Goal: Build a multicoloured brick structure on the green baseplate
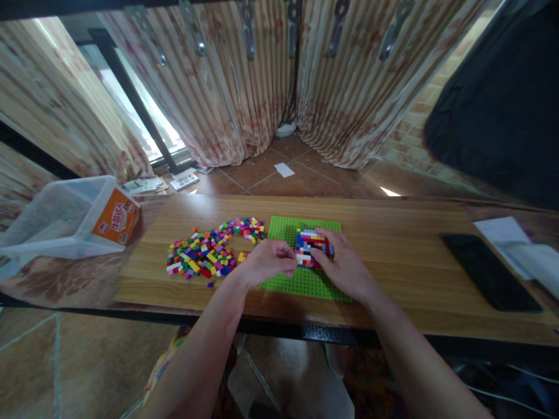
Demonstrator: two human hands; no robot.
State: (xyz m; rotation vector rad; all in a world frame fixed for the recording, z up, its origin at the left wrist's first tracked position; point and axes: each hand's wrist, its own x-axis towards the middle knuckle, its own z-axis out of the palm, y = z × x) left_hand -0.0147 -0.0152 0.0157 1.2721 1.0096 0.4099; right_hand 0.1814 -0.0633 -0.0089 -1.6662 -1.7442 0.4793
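Observation:
A green studded baseplate [305,287] lies on the wooden tabletop, carrying a low block of multicoloured toy bricks [307,241]. My right hand [347,267] is curled around the right side of that brick structure, thumb and fingers resting on it. My left hand [269,259] hovers by the structure's left edge, thumb and fingertips pinched together. What the pinch holds, if anything, is too small to make out. Left of the baseplate spreads a pile of loose toy bricks [209,256] in many colours, partly hidden behind my left hand.
A clear plastic bin [65,215] with an orange label stands at the table's left end. A black phone-like slab [491,270] and white papers [502,233] lie at the right. A single purple brick [210,284] sits near the front edge. Curtains [244,105] hang beyond.

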